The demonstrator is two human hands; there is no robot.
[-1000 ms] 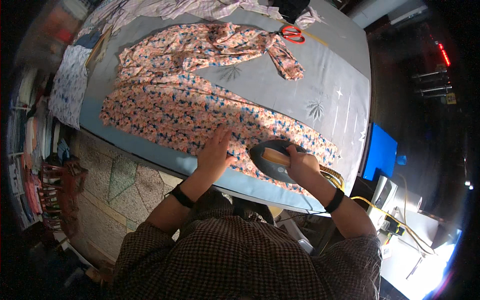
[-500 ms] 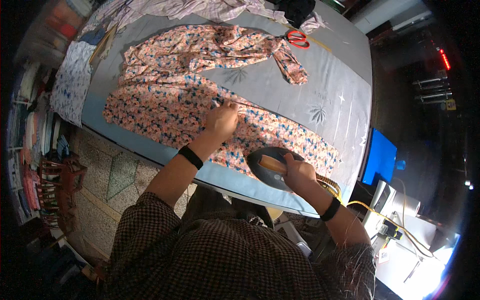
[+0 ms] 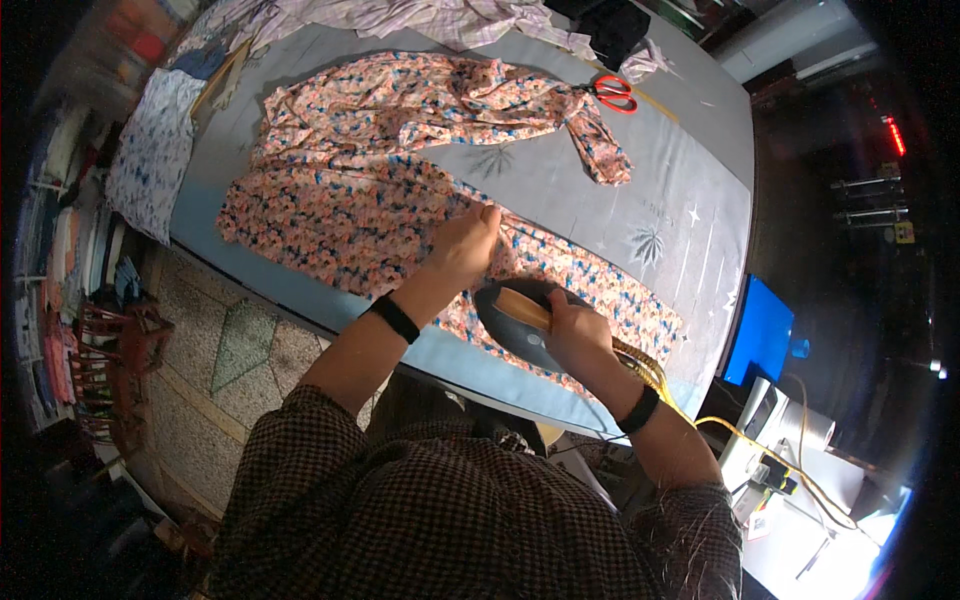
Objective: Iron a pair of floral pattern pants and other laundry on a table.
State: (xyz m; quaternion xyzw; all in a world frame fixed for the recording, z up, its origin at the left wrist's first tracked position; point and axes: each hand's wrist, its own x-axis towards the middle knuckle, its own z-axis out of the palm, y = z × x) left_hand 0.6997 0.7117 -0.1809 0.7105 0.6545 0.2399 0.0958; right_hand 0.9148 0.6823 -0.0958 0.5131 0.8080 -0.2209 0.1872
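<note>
Pressing step under way: right hand [image 3: 578,335] clenched round iron [image 3: 520,322] handle, iron sitting on floral fabric [image 3: 400,215] at table's near edge. Left hand [image 3: 465,245], fingers flat, pins cloth at iron's 11 o'clock. Next likely needs iron slid toward 11, left hand clearing first.

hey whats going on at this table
A person is ironing a pink flowered fabric spread over a grey-covered table. The right hand grips the wooden handle of a dark iron resting on the fabric near the table's front edge. The left hand lies flat on the cloth just beyond the iron, pressing it down. Red-handled scissors lie at the far side, beside more of the same print.
</note>
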